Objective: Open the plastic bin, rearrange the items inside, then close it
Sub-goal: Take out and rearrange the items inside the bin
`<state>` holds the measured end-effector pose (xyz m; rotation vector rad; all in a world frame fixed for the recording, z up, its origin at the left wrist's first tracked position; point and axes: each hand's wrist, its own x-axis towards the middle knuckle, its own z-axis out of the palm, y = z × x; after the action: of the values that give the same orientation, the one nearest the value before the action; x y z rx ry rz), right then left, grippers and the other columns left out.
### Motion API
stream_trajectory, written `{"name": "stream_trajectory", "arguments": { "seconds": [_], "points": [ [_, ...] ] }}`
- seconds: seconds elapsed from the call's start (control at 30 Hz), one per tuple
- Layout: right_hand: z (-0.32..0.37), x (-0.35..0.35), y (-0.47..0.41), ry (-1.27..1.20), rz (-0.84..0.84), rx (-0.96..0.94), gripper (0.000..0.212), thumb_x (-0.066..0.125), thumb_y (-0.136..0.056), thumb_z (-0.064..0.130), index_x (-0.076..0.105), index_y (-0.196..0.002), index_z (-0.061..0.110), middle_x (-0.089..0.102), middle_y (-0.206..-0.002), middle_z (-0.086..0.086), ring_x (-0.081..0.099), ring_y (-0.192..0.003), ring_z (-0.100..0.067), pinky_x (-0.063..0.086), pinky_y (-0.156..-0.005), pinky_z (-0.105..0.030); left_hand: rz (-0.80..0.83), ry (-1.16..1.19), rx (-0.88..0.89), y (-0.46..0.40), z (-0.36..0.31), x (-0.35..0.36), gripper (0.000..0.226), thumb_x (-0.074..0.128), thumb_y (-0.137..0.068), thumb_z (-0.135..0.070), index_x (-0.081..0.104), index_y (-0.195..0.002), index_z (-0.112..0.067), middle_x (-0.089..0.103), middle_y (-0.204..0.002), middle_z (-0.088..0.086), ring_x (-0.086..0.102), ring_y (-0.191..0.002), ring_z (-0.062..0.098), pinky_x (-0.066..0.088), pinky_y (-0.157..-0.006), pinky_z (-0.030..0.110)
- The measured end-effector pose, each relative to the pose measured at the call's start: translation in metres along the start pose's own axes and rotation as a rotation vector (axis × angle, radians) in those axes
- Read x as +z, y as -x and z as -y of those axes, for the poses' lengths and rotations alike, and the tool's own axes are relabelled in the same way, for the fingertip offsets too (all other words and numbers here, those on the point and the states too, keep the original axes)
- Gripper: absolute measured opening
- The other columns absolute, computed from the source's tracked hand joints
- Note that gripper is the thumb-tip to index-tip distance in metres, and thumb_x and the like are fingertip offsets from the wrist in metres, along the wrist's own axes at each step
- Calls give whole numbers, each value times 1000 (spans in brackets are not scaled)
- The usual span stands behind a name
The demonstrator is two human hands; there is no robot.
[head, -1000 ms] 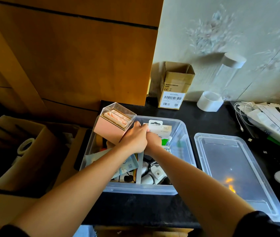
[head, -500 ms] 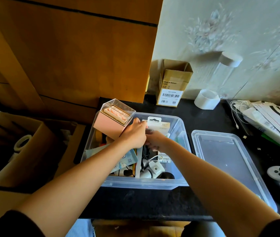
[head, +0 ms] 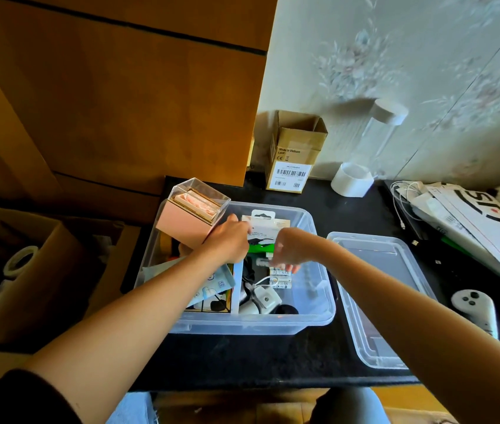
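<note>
2 hands (head: 227, 243) inside open bin (head: 322, 313)

Left hand (head: 227, 243) is gripping a pink box (head: 189, 218) over the open plastic bin (head: 242, 325); right hand (head: 288, 252), just right of that grip, is pinching a battery pack (head: 279, 278). The lid (head: 377, 301) is lying farther right.

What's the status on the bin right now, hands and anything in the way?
Left hand gripping pink box over bin. Right hand reaching into bin, grasp unclear. Lid off, lying beside bin. Tall pink box would block closing.
</note>
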<state>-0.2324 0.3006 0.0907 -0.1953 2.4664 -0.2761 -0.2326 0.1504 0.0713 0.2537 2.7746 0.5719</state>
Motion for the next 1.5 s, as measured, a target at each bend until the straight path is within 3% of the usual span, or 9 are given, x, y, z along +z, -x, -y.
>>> {"name": "stream_trajectory", "arguments": {
  "seconds": [0.17, 0.3, 0.47, 0.6, 0.87, 1.1, 1.23, 1.37, 1.5],
  "points": [
    [0, 15, 19, 628, -104, -37, 18, 61, -87, 13, 59, -101, 3, 56, -84, -8, 59, -85, -26, 41, -60, -27, 23, -4, -2, -1, 2, 1, 50, 45, -89, 1, 51, -132, -23, 40, -129, 7, 46, -80, 17, 32, -51, 22],
    [3, 26, 16, 822, -123, -39, 1, 56, -87, 7, 57, -87, 6, 37, -62, 2, 45, -63, -15, 24, -45, -21, 5, -19, 1, 0, 1, 1, 47, 47, -89, -2, 51, -132, -22, 41, -127, 8, 45, -78, 17, 31, -52, 22],
    [0, 39, 5, 859, -103, -37, 9, 57, -87, 8, 55, -94, 14, 36, -63, 4, 38, -56, -10, 26, -48, -19, -14, -37, -2, 1, 1, 2, 45, 47, -90, -5, 50, -134, -18, 42, -128, 9, 49, -88, 20, 39, -64, 26],
    [-6, 50, -3, 852, -127, -62, 19, 56, -90, 12, 59, -108, 10, 36, -62, 4, 43, -60, -11, 35, -57, -20, -26, -39, 6, 1, 1, 1, 44, 47, -90, -5, 50, -133, -15, 42, -129, 10, 49, -88, 20, 40, -63, 26],
    [-9, 62, -10, 843, -135, -74, 17, 61, -88, 15, 61, -105, 12, 39, -65, 5, 51, -72, -15, 36, -61, -22, -45, -48, 34, 1, 2, 2, 39, 48, -91, -5, 53, -129, -12, 44, -126, 11, 51, -87, 20, 39, -59, 22],
    [-4, 63, -8, 778, -168, 24, 15, 59, -87, 6, 59, -98, 16, 36, -63, 4, 48, -72, -16, 23, -45, -20, -53, -42, 33, 0, 3, 3, 39, 48, -91, -4, 54, -128, -14, 44, -127, 10, 51, -87, 20, 39, -59, 22],
    [-3, 53, -1, 560, -208, 65, 23, 52, -86, -1, 60, -106, 7, 63, -93, -4, 62, -89, -22, 41, -62, -23, -73, -31, 41, -1, 3, 2, 41, 47, -91, -4, 54, -130, -16, 46, -126, 10, 47, -88, 18, 39, -64, 24],
    [-3, 41, 11, 261, -281, 67, 17, 46, -88, 6, 62, -92, 5, 57, -77, -10, 55, -75, -27, 41, -55, -27, -50, 8, 49, -2, 3, -1, 45, 46, -90, 0, 53, -130, -19, 45, -127, 8, 45, -87, 18, 36, -62, 22],
    [-1, 42, 21, -153, -267, 15, 26, 44, -91, 12, 68, -98, 3, 69, -97, -13, 55, -74, -19, 51, -74, -37, -49, 32, 94, 2, -1, -9, 46, 42, -90, 4, 56, -127, -20, 48, -130, 7, 48, -90, 17, 35, -65, 21]
  ]
}}
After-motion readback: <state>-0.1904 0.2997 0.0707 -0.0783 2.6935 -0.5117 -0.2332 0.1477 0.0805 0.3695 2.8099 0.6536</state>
